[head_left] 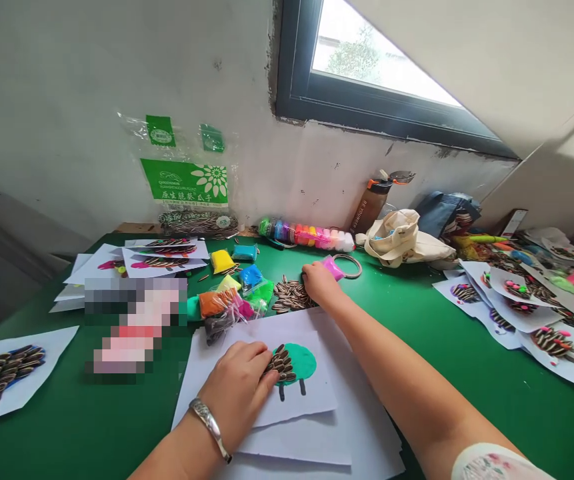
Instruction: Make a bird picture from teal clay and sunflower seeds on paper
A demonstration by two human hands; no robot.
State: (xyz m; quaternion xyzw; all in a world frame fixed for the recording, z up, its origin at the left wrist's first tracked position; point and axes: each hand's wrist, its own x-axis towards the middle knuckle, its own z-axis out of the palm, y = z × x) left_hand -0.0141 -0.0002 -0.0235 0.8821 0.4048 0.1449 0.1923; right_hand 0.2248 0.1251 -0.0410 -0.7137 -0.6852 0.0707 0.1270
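Observation:
My left hand, with a silver bangle on the wrist, rests on a white paper sheet. Its fingertips press on sunflower seeds stuck in rows onto a green clay oval with two dark legs below. My right hand reaches forward to a loose pile of sunflower seeds on the green table. Its fingers are curled down onto the pile; whether they hold a seed is hidden. A pink clay bag lies just beyond that hand.
Small bags of coloured clay lie left of the seed pile. A seed packet leans on the wall beside a row of clay tubs. Finished seed pictures lie at left and right. A cloth bag and bottle stand behind.

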